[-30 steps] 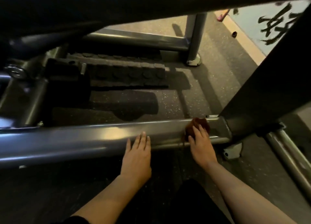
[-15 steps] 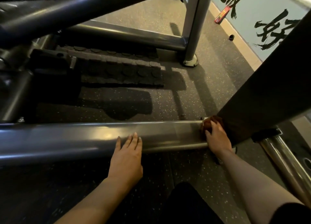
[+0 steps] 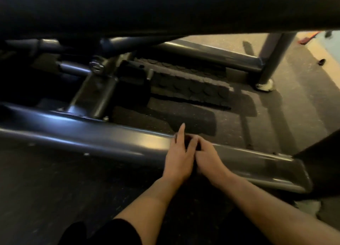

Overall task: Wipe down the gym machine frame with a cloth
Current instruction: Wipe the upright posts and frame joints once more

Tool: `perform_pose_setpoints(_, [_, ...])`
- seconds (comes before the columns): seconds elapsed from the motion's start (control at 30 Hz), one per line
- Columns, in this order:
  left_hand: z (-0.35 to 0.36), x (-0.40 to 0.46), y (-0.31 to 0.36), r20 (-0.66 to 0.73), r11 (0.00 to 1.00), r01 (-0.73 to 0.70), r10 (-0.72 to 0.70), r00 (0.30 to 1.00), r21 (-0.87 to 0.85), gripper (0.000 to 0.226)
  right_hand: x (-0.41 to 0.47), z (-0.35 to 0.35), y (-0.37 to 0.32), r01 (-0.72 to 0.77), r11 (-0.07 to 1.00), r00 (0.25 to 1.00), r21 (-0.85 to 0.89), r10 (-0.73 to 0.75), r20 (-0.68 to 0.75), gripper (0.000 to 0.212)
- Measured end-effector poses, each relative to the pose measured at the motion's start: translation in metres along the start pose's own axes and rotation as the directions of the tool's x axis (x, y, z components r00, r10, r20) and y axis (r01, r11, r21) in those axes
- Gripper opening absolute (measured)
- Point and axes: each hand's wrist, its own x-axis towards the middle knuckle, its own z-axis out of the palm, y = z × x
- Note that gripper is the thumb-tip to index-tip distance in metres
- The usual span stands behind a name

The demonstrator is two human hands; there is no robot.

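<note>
The machine's grey lower frame tube (image 3: 110,140) runs from left to lower right across the floor. Both my hands meet on top of it. A dark brown cloth (image 3: 188,141) shows only as a small patch between the fingers; the rest is hidden. My right hand (image 3: 208,159) has its fingers curled on the cloth. My left hand (image 3: 177,157) lies against the right one, its index finger pointing straight out over the tube and its other fingers bent onto the cloth.
A studded black rubber footplate (image 3: 189,87) lies beyond the tube, beside a cross tube and bolt (image 3: 95,66). A vertical post with a foot (image 3: 265,84) stands at the back right. A broad dark beam (image 3: 165,9) spans the top. Speckled rubber flooring (image 3: 294,105) surrounds everything.
My right hand has slid left along the tube with the cloth, away from the upright at the tube's end, and now touches my left hand. The view has swung left and lower.
</note>
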Motion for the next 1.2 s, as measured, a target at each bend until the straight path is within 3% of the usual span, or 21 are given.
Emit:
perform_pose_setpoints(0.07, [-0.029, 0.011, 0.0, -0.204, 0.924, 0.155, -0.236, 0.95, -0.349, 0.046, 0.011, 0.033, -0.032, -0.117, 0.945, 0.987, 0.305, 0.076, 0.144, 0.045])
perform_pose_setpoints(0.13, [-0.068, 0.023, -0.012, -0.358, 0.768, 0.162, -0.459, 0.813, -0.619, 0.025, 0.022, 0.06, -0.057, -0.124, 0.937, 0.981, 0.327, 0.067, 0.18, 0.058])
perform_pose_setpoints(0.17, [-0.091, 0.029, -0.021, -0.427, 0.738, 0.14, -0.522, 0.738, -0.661, 0.02, 0.026, 0.076, -0.068, -0.079, 0.961, 0.983, 0.267, 0.031, 0.181, 0.059])
perform_pose_setpoints(0.23, [-0.131, 0.036, -0.035, -0.562, 0.761, 0.101, -0.554, 0.614, -0.64, 0.029, 0.035, 0.104, -0.083, 0.077, 0.997, 0.984, -0.014, -0.074, 0.159, 0.056])
perform_pose_setpoints(0.3, [-0.167, 0.041, -0.04, -0.688, 0.825, 0.085, -0.519, 0.507, -0.559, 0.046, 0.045, 0.126, -0.085, 0.237, 0.906, 0.968, -0.352, -0.191, 0.16, 0.046])
perform_pose_setpoints(0.33, [-0.182, 0.041, -0.038, -0.733, 0.861, 0.083, -0.475, 0.487, -0.503, 0.054, 0.05, 0.134, -0.082, 0.28, 0.834, 0.958, -0.475, -0.216, 0.187, 0.043])
perform_pose_setpoints(0.4, [-0.213, 0.044, -0.046, -0.8, 0.951, 0.083, -0.295, 0.522, -0.297, 0.069, 0.055, 0.153, -0.074, 0.327, 0.715, 0.942, -0.618, -0.193, 0.275, 0.039])
perform_pose_setpoints(0.47, [-0.239, 0.048, -0.067, -0.752, 0.987, 0.155, -0.125, 0.647, -0.031, 0.074, 0.054, 0.169, -0.064, 0.358, 0.577, 0.928, -0.734, -0.13, 0.35, 0.045])
perform_pose_setpoints(0.53, [-0.263, 0.052, -0.089, -0.599, 0.945, 0.241, -0.063, 0.798, 0.222, 0.072, 0.052, 0.179, -0.058, 0.37, 0.478, 0.926, -0.797, -0.117, 0.36, 0.062])
perform_pose_setpoints(0.6, [-0.276, 0.061, -0.101, -0.466, 0.868, 0.243, -0.015, 0.885, 0.434, 0.071, 0.053, 0.182, -0.057, 0.352, 0.462, 0.933, -0.814, -0.106, 0.343, 0.075])
perform_pose_setpoints(0.77, [-0.267, 0.094, -0.097, -0.475, 0.765, 0.248, 0.084, 0.876, 0.594, 0.061, 0.055, 0.184, -0.066, 0.326, 0.422, 0.939, -0.846, -0.039, 0.343, 0.081])
perform_pose_setpoints(0.9, [-0.204, 0.082, -0.093, -0.235, 0.738, -0.003, 0.218, 0.947, 0.675, 0.055, 0.056, 0.186, -0.074, 0.305, 0.436, 0.94, -0.847, 0.005, 0.341, 0.072])
perform_pose_setpoints(1.0, [-0.2, 0.081, -0.086, -0.159, 0.717, -0.049, 0.221, 0.962, 0.696, 0.052, 0.052, 0.188, -0.079, 0.261, 0.458, 0.951, -0.85, 0.03, 0.308, 0.068])
perform_pose_setpoints(1.13, [-0.236, 0.082, -0.097, -0.241, 0.719, 0.028, 0.196, 0.951, 0.695, 0.059, 0.053, 0.184, -0.081, 0.266, 0.399, 0.947, -0.878, 0.064, 0.316, 0.076])
perform_pose_setpoints(1.2, [-0.235, 0.078, -0.099, -0.307, 0.772, 0.069, 0.167, 0.937, 0.631, 0.062, 0.053, 0.18, -0.084, 0.282, 0.375, 0.943, -0.883, 0.061, 0.326, 0.073])
